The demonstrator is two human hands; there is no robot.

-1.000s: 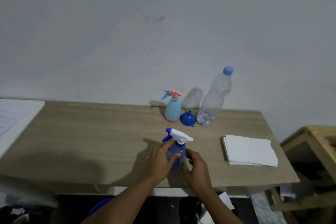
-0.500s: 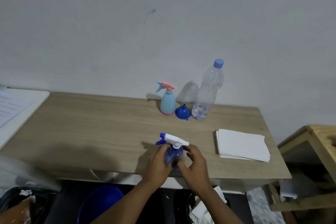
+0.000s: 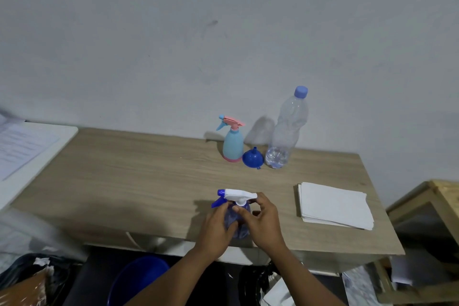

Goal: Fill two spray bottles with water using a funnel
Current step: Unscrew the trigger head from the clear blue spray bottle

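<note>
- We face a plain grey wall (image 3: 173, 45) with a wooden table (image 3: 139, 181) set against it, a white board with printed lines (image 3: 27, 151) at its left end and a wooden stand (image 3: 432, 206) off to the right.
- Our left hand (image 3: 215, 227) is curled around the body of the blue spray bottle (image 3: 236, 218), which stands upright near the front edge of the table; the fingers wrap its left side, the thumb crossing the front.
- Our right hand (image 3: 264, 221) is closed in a narrow pinch at the bottle's neck, fingertips on the white collar just under the white spray head (image 3: 238, 195), whose blue nozzle and trigger point left.
- Both forearms rise from the bottom of the view and meet at the bottle; the hands hide much of its body, so we cannot tell what it contains.
- At the back of the table stands a clear water bottle (image 3: 285, 131) with a blue cap, water showing only near its bottom.
- A stack of white paper (image 3: 335, 204) lies to the right, well apart from our hands.
- A light blue spray bottle (image 3: 232, 144) with a pink head stands left of the water bottle.
- Between those two lies the blue funnel (image 3: 252, 158), spout pointing up and back.
- Below the table edge we see a blue bucket (image 3: 139, 281).
</note>
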